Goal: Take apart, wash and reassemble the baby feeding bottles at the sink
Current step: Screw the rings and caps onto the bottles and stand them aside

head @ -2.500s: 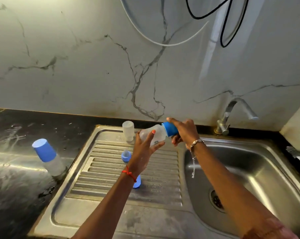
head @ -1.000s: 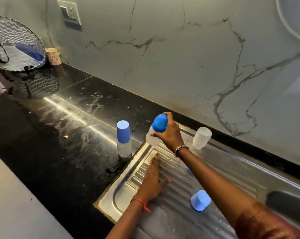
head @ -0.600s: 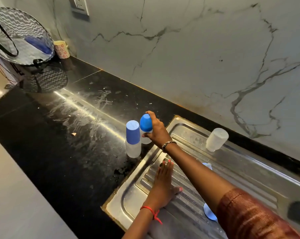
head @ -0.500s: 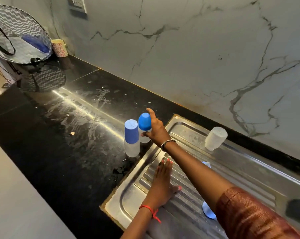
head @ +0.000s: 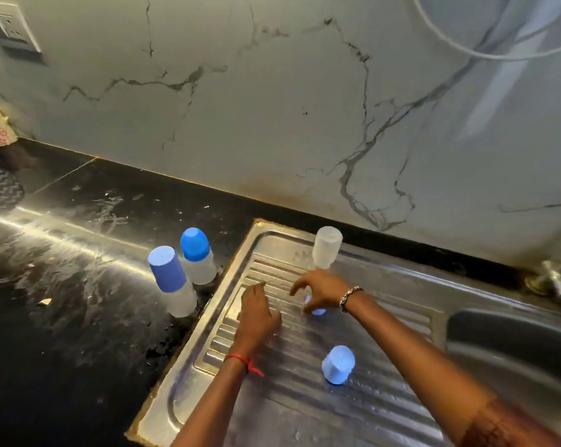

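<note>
Left hand (head: 256,314) lies flat on the drainboard (head: 369,411), and right hand (head: 321,290) spreads loose, empty fingers above a small blue part (head: 318,310). Flat-capped bottle (head: 171,279) and dome-capped bottle (head: 197,256) stand together on the black counter (head: 79,333).

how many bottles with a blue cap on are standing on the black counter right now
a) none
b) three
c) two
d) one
c: the front capped bottle and the rear capped bottle stand side by side on the black counter, just left of the drainboard; the only other cap, a loose blue cap, lies on the drainboard.
</note>
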